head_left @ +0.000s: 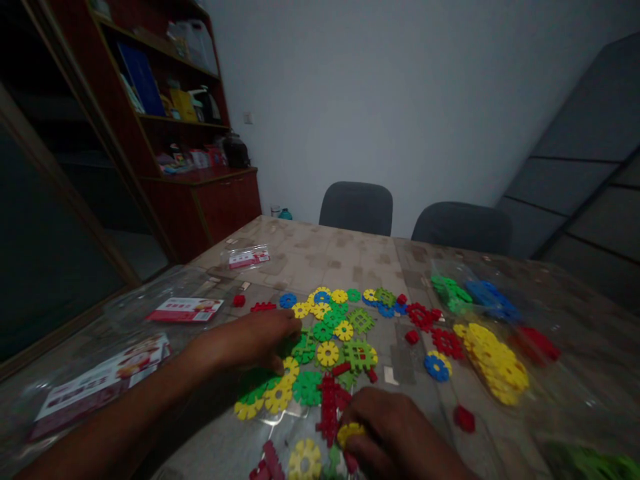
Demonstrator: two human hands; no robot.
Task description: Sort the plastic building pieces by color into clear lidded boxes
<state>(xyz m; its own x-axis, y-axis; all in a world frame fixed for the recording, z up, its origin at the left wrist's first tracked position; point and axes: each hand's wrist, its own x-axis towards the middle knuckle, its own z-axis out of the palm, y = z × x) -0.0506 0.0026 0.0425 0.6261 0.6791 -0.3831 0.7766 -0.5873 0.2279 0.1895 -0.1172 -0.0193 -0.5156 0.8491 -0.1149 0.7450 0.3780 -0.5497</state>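
Observation:
Over the left side of a pile of toy building pieces is my left hand (267, 337), its thumb and fingers apart. Beneath and beside it lie green notched discs (304, 348) and yellow notched discs (278, 397); nothing shows in its grasp. My right hand (390, 433) is low at the near side, fingers closed around a yellow notched disc (351, 433). Right beside that disc are red interlocking pieces (329, 407). Farther up the pile sit green square lattice pieces (359, 355) and a blue disc (288, 301). Part of the right hand's grip is hidden.
Clear bags hold yellow pieces (493, 363), blue pieces (493, 300) and green pieces (451, 292) on the right. Plastic packets with printed cards (187, 309) lie at left. Two grey chairs (356, 207) stand behind the patterned table (320, 250); a wooden cabinet (225, 207) is back left.

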